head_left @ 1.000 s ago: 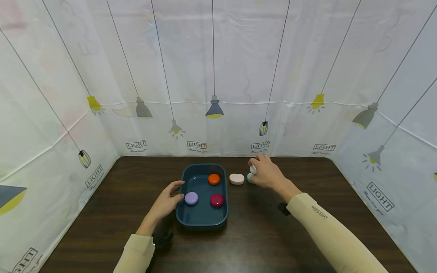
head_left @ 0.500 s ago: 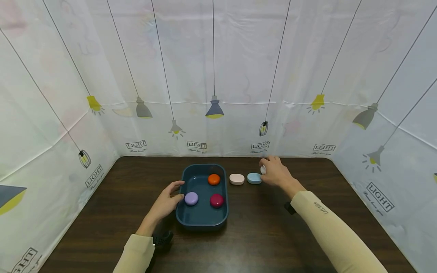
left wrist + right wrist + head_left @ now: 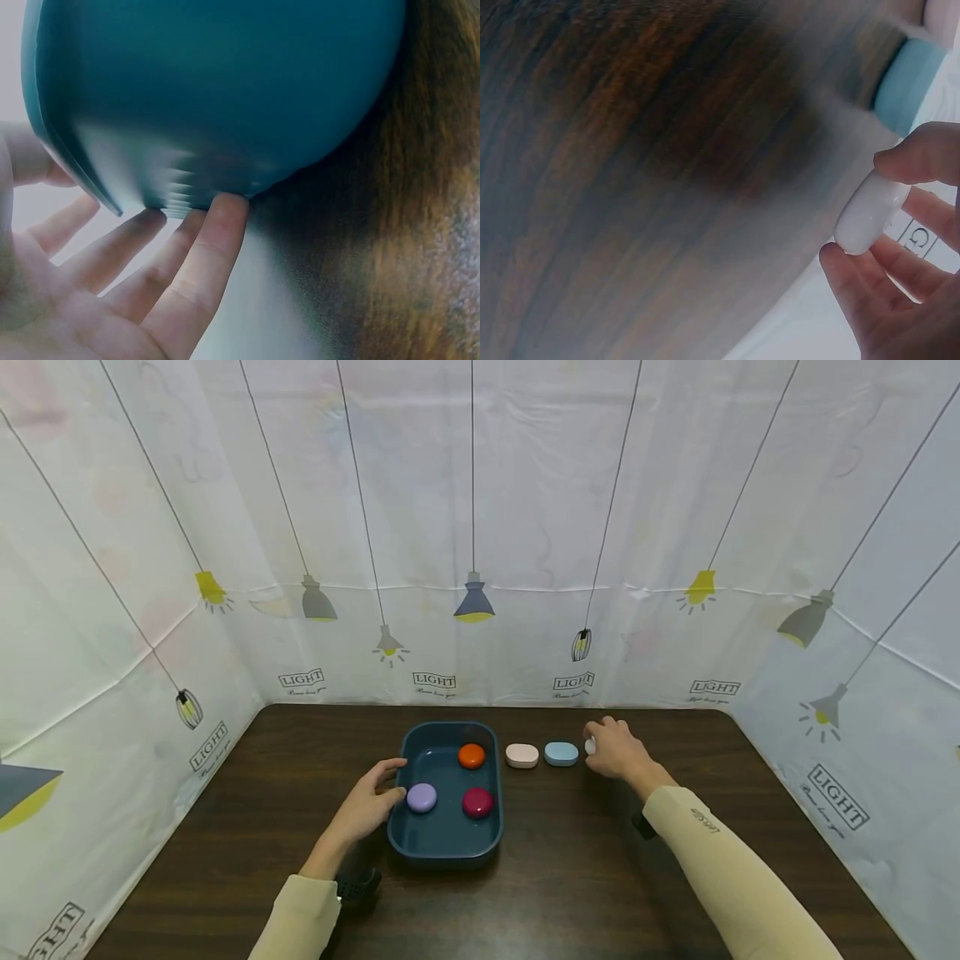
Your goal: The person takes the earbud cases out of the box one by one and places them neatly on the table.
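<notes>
My right hand (image 3: 618, 750) pinches a white soap bar (image 3: 870, 212) between thumb and fingertips at the right end of a row, low over the dark table. Just left of it lies a light blue soap bar (image 3: 561, 754), then a cream-pink soap bar (image 3: 522, 756). My left hand (image 3: 367, 806) rests its fingertips against the outer left wall of a dark teal bin (image 3: 444, 847). In the left wrist view its fingers (image 3: 199, 281) are fairly straight against that wall. Inside the bin are round soaps: orange (image 3: 471, 756), lilac (image 3: 422, 797) and crimson (image 3: 477, 802).
The dark wooden table (image 3: 570, 885) ends at a white curtain (image 3: 525, 635) printed with lamps, which hangs behind it and along both sides. The bin's raised walls stand between my left hand and the row of bars.
My right hand has moved right with the white soap bar and come lower, uncovering the blue bar. My left hand and the bin have stayed in place.
</notes>
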Demonstrator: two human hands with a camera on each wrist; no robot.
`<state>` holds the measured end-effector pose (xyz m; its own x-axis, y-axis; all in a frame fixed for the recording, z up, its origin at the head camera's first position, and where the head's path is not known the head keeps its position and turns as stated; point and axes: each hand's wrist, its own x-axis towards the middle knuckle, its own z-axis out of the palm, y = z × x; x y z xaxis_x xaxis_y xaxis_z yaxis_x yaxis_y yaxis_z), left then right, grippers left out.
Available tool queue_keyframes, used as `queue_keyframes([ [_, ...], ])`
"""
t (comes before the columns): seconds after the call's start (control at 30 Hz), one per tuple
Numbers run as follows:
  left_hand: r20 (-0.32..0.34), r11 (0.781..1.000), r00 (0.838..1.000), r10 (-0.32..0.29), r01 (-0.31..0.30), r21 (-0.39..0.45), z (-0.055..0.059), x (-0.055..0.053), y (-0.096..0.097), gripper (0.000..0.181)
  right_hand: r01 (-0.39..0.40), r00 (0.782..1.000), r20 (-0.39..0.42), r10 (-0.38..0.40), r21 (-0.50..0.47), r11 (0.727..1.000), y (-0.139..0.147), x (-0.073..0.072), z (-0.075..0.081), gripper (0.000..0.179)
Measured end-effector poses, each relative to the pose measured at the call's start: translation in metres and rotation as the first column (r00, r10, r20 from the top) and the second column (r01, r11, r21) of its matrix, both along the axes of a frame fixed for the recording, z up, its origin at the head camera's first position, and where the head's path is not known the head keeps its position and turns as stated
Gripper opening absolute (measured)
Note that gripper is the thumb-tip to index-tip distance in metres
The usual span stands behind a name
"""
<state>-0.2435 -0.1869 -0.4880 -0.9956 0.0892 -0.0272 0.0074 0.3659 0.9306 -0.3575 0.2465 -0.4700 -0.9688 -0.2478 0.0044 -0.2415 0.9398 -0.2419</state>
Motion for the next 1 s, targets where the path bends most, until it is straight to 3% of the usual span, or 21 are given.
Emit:
queue_keyframes([
  [0.47,-0.008,1.000,1.000,0.003,-0.003,0.000,-0.002,0.000,0.000,0.048,-0.011,0.997,0.075,0.011,-0.010,1.000,0.000,0.001,-0.009,0.041],
  [0.73,0.006,1.000,1.000,-0.006,0.006,-0.015,0.002,-0.003,0.000,0.048,0.001,1.000,0.022,0.000,-0.040,0.999,0.000,0.003,-0.005,0.042],
  [1.0,-0.002,1.000,1.000,-0.014,0.014,-0.021,0.000,-0.002,-0.001,0.048,-0.007,0.999,-0.039,0.005,-0.055,0.998,-0.019,0.017,0.011,0.039],
])
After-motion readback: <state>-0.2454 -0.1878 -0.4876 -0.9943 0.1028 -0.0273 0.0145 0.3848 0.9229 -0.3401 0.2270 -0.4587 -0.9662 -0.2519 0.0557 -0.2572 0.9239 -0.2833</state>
